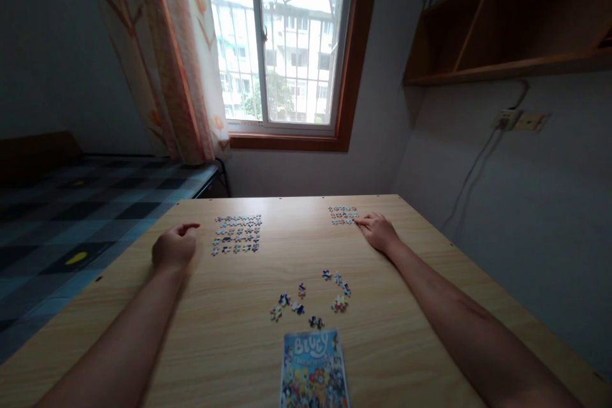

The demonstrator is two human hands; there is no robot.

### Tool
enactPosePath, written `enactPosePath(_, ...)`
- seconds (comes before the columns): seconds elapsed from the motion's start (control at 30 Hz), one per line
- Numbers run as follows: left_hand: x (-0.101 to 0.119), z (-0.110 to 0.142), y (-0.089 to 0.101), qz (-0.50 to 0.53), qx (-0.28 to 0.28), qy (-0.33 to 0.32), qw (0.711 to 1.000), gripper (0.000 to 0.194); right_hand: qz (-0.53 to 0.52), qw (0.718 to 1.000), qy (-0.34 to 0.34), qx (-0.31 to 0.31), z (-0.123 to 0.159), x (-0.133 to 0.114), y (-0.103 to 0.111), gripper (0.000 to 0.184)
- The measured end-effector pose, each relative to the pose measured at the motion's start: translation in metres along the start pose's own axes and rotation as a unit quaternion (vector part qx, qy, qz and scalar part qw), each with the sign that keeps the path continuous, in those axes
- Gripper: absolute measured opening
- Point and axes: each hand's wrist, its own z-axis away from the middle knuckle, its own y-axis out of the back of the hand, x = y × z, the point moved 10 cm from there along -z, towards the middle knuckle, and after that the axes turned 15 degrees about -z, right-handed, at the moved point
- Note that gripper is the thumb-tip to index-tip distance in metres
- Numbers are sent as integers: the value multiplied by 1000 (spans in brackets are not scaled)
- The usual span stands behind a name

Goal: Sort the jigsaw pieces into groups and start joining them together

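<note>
My right hand (378, 231) reaches to the far right part of the table, its fingertips together on a jigsaw puzzle piece (354, 222) at the right end of the nearest row. That block of small pieces (343, 211) lies in short rows. At the left, my left hand (174, 246) rests on the table with curled fingers, one finger pointing right; nothing shows in it. Just right of it is a larger block of puzzle pieces (237, 233) in several rows, apart from the hand. Loose pieces (297, 308) lie scattered in the middle, nearer to me.
A blue Bluey puzzle box or booklet (314, 370) lies at the near side of the wooden table (215, 331). Beyond are a window (299, 44) and a curtain (176, 76). A bed (119, 204) stands left; a shelf (507, 67) hangs on the right wall.
</note>
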Motion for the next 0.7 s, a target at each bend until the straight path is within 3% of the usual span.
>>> enactPosePath(0.4, -1, -3, -3, 6, 10, -11, 1000, 35, -7, 1000, 17, 6, 2, -4, 1, 28)
enactPosePath(0.6, -3, -4, -5, 5, 5, -10, 1000, 36, -26, 998, 25, 46, 5, -11, 16, 28)
enactPosePath(0.7, -1, -2, -3, 2, 6, -6, 1000, 36, -51, 997, 50, 37, 8, -25, 21, 23)
